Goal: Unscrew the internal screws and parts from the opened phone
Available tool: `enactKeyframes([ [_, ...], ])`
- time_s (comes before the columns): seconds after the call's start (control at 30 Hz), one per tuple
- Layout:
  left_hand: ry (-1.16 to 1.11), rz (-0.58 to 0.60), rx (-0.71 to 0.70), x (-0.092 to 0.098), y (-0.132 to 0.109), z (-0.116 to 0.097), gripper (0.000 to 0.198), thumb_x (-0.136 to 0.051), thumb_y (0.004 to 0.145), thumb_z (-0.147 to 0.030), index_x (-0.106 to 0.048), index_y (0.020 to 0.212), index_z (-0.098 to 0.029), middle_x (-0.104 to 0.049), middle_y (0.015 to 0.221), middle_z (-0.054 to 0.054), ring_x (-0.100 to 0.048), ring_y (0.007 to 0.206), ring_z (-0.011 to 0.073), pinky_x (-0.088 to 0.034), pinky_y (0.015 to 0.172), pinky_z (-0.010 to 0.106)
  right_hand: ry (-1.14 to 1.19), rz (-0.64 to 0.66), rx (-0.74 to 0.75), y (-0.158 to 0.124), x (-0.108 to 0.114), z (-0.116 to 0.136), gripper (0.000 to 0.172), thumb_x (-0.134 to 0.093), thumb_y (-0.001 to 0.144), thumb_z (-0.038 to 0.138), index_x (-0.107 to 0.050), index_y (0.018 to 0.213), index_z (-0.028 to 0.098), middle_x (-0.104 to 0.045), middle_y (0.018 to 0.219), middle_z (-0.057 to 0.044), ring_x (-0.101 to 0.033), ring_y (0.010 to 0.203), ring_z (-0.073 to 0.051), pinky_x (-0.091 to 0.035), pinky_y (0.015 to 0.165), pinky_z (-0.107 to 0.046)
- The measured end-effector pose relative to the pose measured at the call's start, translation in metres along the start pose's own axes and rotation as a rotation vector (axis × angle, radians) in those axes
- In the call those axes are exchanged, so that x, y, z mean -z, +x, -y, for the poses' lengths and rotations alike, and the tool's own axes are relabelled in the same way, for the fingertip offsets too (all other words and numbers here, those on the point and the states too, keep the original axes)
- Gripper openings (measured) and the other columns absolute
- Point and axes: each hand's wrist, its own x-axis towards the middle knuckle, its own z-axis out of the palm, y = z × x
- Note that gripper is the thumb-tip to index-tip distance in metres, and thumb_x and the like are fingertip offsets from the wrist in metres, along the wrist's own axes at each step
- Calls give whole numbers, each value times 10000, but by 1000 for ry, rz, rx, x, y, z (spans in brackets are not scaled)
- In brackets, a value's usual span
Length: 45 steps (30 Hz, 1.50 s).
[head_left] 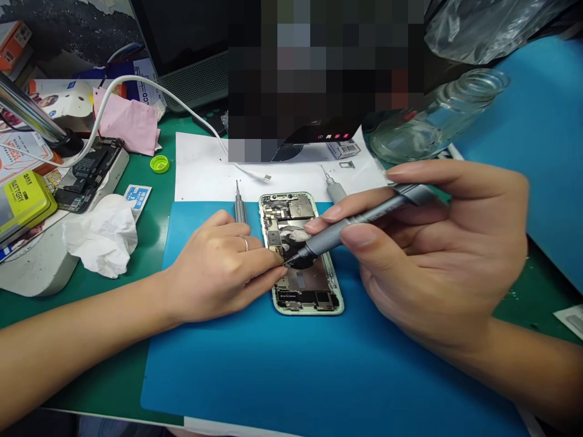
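An opened phone (310, 282) with a pale green frame lies on the blue mat, its inner boards and a dark round patch showing. My right hand (437, 243) is closed around a grey precision screwdriver (330, 238), whose tip points down at the phone's left side. Over that same edge rests my left hand (223, 264), wearing a ring. Its fingers are bent together, and their tips meet beside the screwdriver's tip. Whatever they pinch there, if anything, is hidden. A second screwdriver (240, 209) lies just beyond my left hand, and a third screwdriver (334, 187) sits behind the phone.
Under the phone is a blue mat (255, 370), with white paper (200, 164) behind it. A glass jar (437, 118) leans at the back right. To the left are crumpled tissue (102, 233), another opened phone (93, 173) and a green cap (159, 164). A white cable (182, 103) arches overhead.
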Motion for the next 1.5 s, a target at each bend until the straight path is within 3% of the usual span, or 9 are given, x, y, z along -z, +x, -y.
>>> enactKeyframes([
  [1.5, -11, -3, 15, -3, -2, 1, 209, -594, 982, -268, -732, 856, -172, -583, 597, -31, -485, 591, 126, -282, 643, 327, 4, 31, -13, -2, 3, -2, 592, -688, 855, 18, -580, 1304, 389, -607, 990, 40, -738, 852, -110, -713, 660, -271],
])
